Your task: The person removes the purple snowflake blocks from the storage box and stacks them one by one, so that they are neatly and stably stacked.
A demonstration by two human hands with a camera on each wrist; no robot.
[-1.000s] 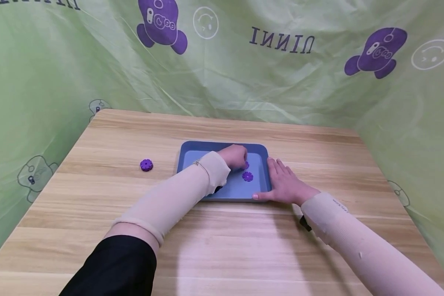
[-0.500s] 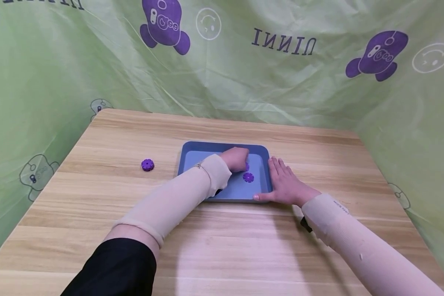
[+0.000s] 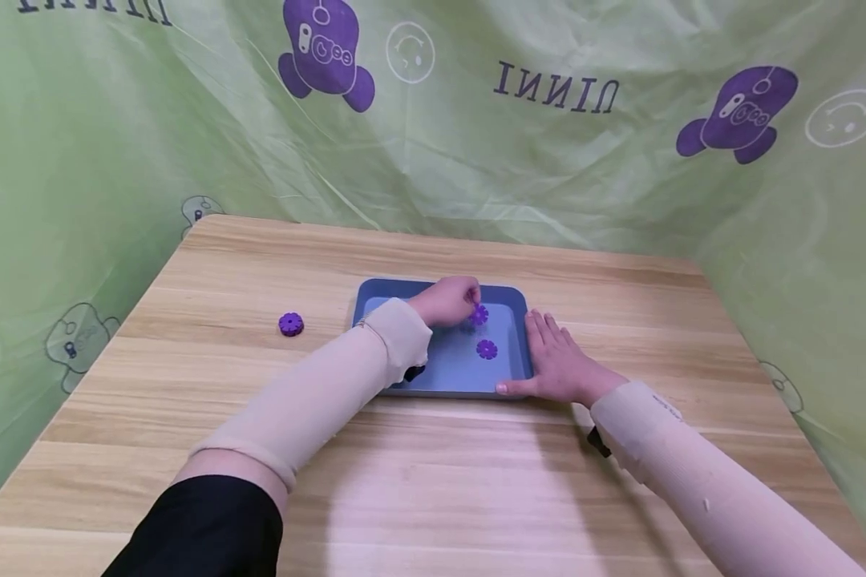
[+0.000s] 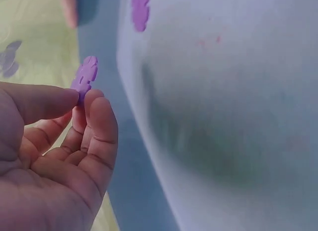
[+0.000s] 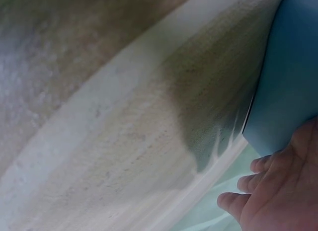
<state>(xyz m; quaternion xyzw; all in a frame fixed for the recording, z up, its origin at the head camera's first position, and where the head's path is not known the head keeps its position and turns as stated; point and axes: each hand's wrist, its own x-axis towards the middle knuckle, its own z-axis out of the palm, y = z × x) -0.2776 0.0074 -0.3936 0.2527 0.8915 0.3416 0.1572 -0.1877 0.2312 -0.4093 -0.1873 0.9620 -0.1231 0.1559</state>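
Observation:
My left hand (image 3: 447, 300) is over the blue tray (image 3: 433, 377) and pinches a purple notched disc (image 3: 479, 314) between thumb and fingertips. In the left wrist view this snowflake-like disc (image 4: 85, 77) stands on edge in the pinch, above the tray floor. A second purple disc (image 3: 487, 349) lies flat in the right part of the tray. Against the tray's right side rests my right hand (image 3: 563, 365), fingers straight along the outer wall and thumb at the front rim. In the right wrist view the right hand (image 5: 283, 191) lies beside the tray wall.
A small stack of purple discs (image 3: 291, 324) sits on the wooden table (image 3: 433, 481), left of the tray. Green printed cloth (image 3: 440, 144) hangs behind the table and down both sides.
My left hand has lifted a purple disc off the tray floor and shifted slightly left and back. The right hand keeps its place at the tray. The view has tilted a little.

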